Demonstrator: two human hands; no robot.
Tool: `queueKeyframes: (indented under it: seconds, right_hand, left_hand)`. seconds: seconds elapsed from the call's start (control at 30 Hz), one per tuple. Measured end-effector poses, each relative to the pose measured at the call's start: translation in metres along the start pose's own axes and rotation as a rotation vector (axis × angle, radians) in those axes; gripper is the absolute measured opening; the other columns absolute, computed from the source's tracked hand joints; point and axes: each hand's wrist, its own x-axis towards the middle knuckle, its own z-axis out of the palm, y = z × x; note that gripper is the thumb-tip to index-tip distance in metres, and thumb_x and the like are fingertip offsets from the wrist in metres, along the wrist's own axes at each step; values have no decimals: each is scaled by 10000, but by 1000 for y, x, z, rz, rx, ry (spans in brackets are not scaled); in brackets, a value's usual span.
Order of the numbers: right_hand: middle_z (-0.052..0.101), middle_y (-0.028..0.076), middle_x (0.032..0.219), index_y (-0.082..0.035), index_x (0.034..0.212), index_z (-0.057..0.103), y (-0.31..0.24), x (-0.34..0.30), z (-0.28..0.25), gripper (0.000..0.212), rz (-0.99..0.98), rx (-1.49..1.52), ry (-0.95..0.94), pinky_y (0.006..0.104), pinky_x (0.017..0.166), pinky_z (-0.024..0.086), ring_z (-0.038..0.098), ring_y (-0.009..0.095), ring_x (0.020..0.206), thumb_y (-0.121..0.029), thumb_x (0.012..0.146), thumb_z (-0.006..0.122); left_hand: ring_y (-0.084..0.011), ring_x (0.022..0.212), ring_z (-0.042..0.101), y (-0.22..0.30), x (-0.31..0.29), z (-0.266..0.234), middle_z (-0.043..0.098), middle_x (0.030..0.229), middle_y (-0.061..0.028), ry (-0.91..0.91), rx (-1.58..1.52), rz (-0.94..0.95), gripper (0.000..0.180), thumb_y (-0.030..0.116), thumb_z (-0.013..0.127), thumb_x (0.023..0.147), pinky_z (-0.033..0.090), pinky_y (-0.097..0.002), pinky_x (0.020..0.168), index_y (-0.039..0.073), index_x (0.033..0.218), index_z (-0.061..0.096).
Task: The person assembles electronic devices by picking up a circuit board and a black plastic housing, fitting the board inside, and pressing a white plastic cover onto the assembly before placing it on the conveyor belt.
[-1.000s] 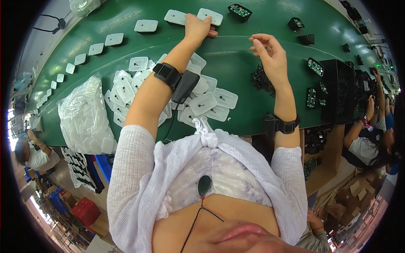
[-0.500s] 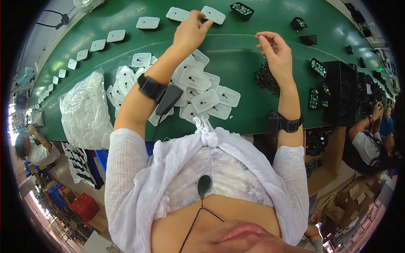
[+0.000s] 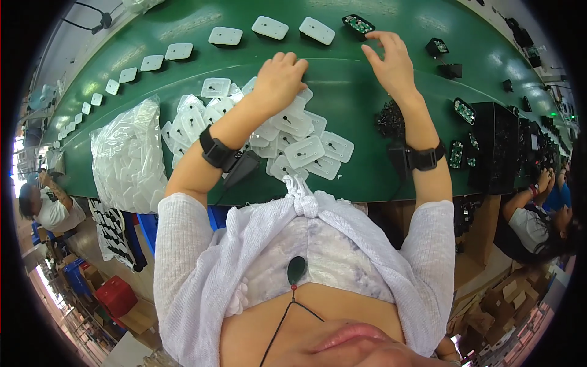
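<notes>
My left hand (image 3: 281, 82) hovers over the upper edge of a loose pile of translucent white plastic covers (image 3: 304, 151), each with a small dark mark. Its fingers are curled downward, and the palm side hides whatever they may hold. My right hand (image 3: 391, 66) reaches forward, thumb and fingers apart, with nothing visible between them. Its fingertips are close to an open black case (image 3: 358, 24) with a green circuit board inside; contact cannot be made out. Left of that case stands a black case topped by a white cover (image 3: 317, 30), the nearest in a curving row.
A clear bag (image 3: 127, 159) full of white covers lies at left. Small black parts (image 3: 389, 118) are heaped under my right forearm. Beyond it stand a black bin (image 3: 492, 147) and loose circuit boards (image 3: 464, 111). Other people sit at both sides of the green table (image 3: 342, 107).
My left hand has drawn back from the white-covered cases to above the pile. My right hand has moved forward, beside the open case, its fingers spread wider. The whole view has shifted slightly.
</notes>
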Motion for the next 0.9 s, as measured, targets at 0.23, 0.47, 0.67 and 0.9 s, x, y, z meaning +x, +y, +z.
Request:
queueKeyframes:
  seconds: [0.23,0.47,0.67,0.9]
  right_hand:
    - [527,108,1193,-167,1186,557,20,45,31,408,-45,-414,-89,411,899,465,518,311,1104,-326,826,669]
    - [554,149,1092,-140,1210,544,29,53,37,400,218,-136,-91,382,865,467,563,313,982,-217,831,643]
    - [583,75,962,-91,1161,572,31,10,-6,386,223,271,-187,294,807,452,556,174,881,-262,830,673]
    - [598,23,668,-48,1124,567,10,-7,-22,468,471,392,-242,226,524,404,521,69,561,-454,892,591]
  left_hand:
    - [-287,938,543,7,13,12,563,936,-100,10,-30,30,353,190,742,711,465,-395,777,60,984,560]
    - [-280,898,547,5,32,24,557,891,-98,140,-80,-2,339,262,729,753,472,-385,752,57,959,555]
    - [-261,883,549,7,11,2,542,855,-83,83,3,77,405,321,754,712,473,-370,736,66,959,559]
    - [-243,909,544,37,26,20,549,895,-71,25,37,57,449,337,763,691,476,-364,735,79,1003,568]
